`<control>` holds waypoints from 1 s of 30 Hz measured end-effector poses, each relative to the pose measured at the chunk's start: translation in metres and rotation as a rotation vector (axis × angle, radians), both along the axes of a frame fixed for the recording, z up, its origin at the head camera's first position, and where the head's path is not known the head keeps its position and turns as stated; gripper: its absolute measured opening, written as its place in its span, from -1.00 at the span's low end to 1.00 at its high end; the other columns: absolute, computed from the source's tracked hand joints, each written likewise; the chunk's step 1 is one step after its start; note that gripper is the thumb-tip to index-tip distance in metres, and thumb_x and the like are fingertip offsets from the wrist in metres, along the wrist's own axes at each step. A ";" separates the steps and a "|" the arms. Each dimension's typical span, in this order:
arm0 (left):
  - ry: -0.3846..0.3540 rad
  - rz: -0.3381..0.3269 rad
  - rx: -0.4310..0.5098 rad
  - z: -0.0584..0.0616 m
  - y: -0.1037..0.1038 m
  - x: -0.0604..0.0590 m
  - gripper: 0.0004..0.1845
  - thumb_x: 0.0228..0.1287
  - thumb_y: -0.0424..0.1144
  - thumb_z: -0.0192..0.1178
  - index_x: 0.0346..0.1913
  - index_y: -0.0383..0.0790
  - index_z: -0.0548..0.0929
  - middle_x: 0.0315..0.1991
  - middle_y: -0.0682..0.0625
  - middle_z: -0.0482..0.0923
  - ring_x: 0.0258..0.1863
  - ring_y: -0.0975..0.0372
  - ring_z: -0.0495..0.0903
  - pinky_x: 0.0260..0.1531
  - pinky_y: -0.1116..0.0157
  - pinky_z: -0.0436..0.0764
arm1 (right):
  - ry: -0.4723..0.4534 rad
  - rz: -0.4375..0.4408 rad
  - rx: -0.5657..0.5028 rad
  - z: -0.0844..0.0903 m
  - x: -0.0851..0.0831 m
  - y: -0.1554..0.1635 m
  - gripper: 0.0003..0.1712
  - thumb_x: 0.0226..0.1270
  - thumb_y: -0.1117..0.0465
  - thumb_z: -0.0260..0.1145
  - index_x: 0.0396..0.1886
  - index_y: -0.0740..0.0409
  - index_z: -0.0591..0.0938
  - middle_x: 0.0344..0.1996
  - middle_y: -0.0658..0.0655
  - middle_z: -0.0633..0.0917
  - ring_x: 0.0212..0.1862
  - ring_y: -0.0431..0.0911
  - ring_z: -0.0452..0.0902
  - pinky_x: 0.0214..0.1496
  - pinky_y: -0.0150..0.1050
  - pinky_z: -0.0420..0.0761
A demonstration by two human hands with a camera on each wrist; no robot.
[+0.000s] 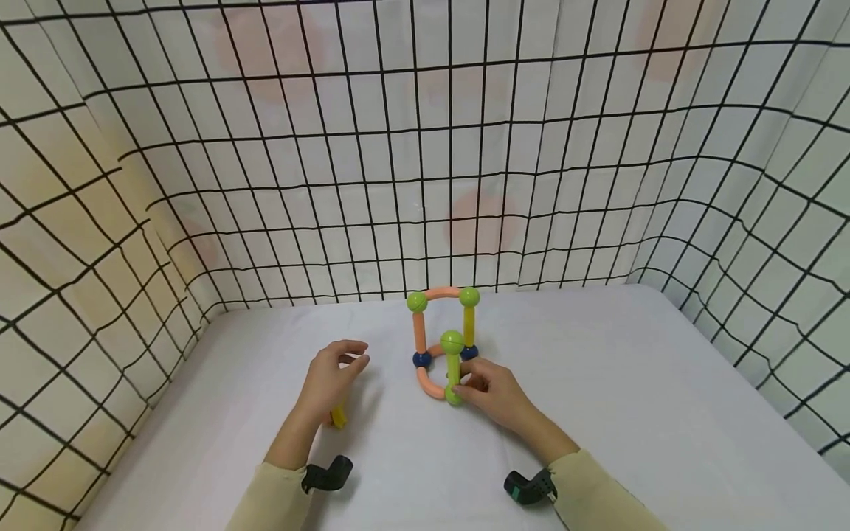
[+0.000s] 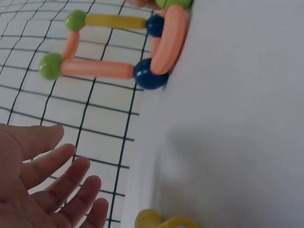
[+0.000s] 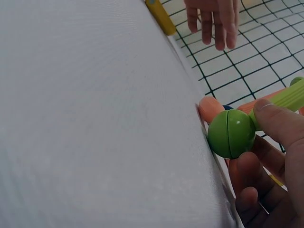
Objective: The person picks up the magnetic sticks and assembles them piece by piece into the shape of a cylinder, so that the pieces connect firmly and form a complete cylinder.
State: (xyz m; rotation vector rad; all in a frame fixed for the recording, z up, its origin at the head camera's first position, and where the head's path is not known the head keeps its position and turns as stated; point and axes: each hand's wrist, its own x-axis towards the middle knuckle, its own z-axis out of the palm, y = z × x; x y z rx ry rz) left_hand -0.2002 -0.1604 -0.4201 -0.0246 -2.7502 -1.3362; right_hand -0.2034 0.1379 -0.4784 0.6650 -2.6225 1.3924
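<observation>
A toy frame of rods and balls (image 1: 438,332) stands on the white table (image 1: 651,413): orange rods, a yellow rod, green balls on top, dark blue balls (image 2: 150,73) at the base. My right hand (image 1: 494,394) pinches a light green rod (image 1: 454,372) with a green ball (image 3: 231,133) at its lower end, held upright against the frame's curved orange rod (image 1: 428,385). My left hand (image 1: 332,376) hovers with fingers straight (image 2: 57,190), holding nothing, left of the frame. A yellow piece (image 1: 339,418) lies on the table under that hand.
Cloth walls with a black wire grid (image 1: 425,147) enclose the table at the back and both sides. Bare white surface stretches to the right of the frame and along the front edge.
</observation>
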 end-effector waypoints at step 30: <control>-0.378 -0.129 0.008 -0.009 -0.081 0.001 -0.46 0.16 -0.19 0.45 0.20 -0.19 0.54 0.06 -0.19 0.48 -0.39 0.15 0.54 -0.34 0.29 0.62 | -0.009 -0.019 0.006 0.003 0.002 -0.003 -0.79 0.28 0.13 0.45 -0.11 -0.04 0.69 -0.33 -0.05 0.66 -0.40 -0.29 0.49 -0.36 -0.40 0.51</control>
